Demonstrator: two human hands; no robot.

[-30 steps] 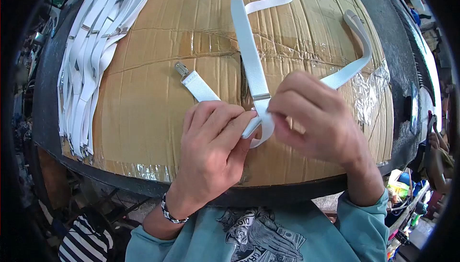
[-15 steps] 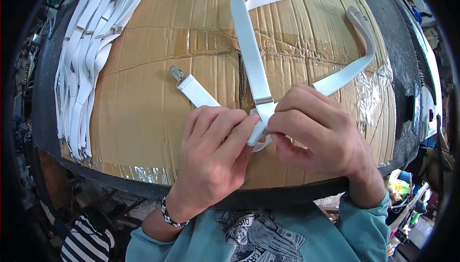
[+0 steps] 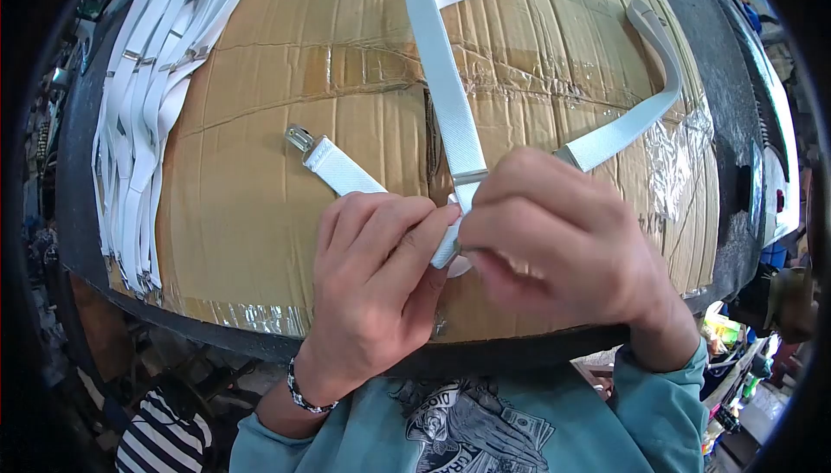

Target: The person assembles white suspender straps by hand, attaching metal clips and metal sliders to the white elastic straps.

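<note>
White elastic suspenders [image 3: 443,92] lie across the cardboard, with one strap looping away at the top. A metal clip [image 3: 299,137] ends the short strap piece that runs out from under my left hand [image 3: 368,278]. My left hand is closed, pinching the strap between thumb and fingers near the front of the board. Close beside it, my right hand [image 3: 554,244] is closed at the same strap and slightly blurred; its fingertips hide what they grip. Just above both hands a metal slider [image 3: 470,177] sits on the strap. Another strap end [image 3: 619,135] curves off to the right.
A thick bundle of white straps [image 3: 143,127] with metal fittings lies along the left side. Flattened cardboard [image 3: 260,222], patched with clear tape, covers the dark table [image 3: 216,334]. A striped item [image 3: 164,438] is below left, and assorted clutter [image 3: 727,334] is at lower right.
Both hands and the strap appear shifted slightly left. My right hand has turned a little and is blurred by motion. My left hand keeps its pinch.
</note>
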